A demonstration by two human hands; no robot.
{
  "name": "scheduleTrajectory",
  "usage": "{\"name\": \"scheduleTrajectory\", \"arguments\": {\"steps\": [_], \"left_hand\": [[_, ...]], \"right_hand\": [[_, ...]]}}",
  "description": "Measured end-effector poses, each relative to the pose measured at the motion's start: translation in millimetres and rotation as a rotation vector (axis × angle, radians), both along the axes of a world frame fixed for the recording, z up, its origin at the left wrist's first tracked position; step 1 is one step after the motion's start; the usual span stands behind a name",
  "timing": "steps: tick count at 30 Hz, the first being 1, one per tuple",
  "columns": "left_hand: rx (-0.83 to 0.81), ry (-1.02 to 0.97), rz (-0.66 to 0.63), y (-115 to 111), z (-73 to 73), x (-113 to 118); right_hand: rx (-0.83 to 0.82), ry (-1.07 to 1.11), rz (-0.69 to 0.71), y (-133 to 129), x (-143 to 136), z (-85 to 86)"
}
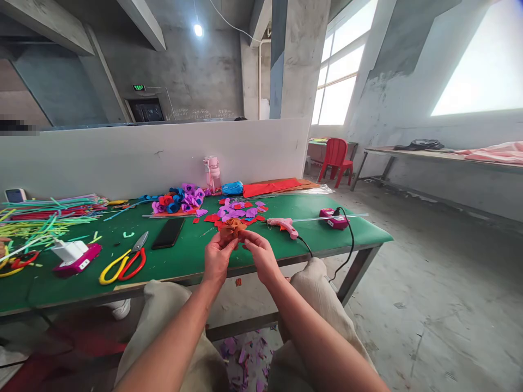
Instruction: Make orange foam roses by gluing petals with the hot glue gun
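Between my two hands, just over the front edge of the green table (261, 251), is a brown paper flower (233, 226) with ruffled petals. My left hand (217, 255) pinches its left side and underside with thumb and fingers. From the right, my right hand (259, 249) closes its fingertips on the flower's edge. Loose purple and red paper petals (241, 211) lie right behind the flower. A pink glue gun (283, 225) rests to the right of my right hand, its black cord hanging off the edge. The flower's underside is hidden by my fingers.
Left of me lie a black phone (168, 233), scissors with yellow and red handles (125, 263) and a power socket (77, 259). Finished paper flowers (180, 198), a pink bottle (212, 173) and red paper (269, 188) stand along the back. Another socket (333, 219) sits right.
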State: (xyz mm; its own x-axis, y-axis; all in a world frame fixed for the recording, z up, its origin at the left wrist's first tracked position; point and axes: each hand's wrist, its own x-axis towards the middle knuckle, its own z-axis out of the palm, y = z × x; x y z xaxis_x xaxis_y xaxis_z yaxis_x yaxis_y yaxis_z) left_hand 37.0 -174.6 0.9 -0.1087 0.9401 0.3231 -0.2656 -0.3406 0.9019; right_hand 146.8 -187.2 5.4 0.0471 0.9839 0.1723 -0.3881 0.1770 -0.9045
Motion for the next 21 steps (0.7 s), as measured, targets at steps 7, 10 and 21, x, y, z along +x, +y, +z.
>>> {"name": "scheduleTrajectory", "arguments": {"steps": [7,10,21], "left_hand": [[-0.014,-0.009,0.072,-1,3.0,1],[-0.023,-0.010,0.118,0,3.3,1],[-0.176,-0.188,0.013,8,5.2,-12]], "right_hand": [[0.078,-0.113,-0.085,1,-7,-7.2],[0.149,-0.219,-0.154,-2,-13,-9.9],[0.089,-0.179,-0.221,0,6,1.0]]}}
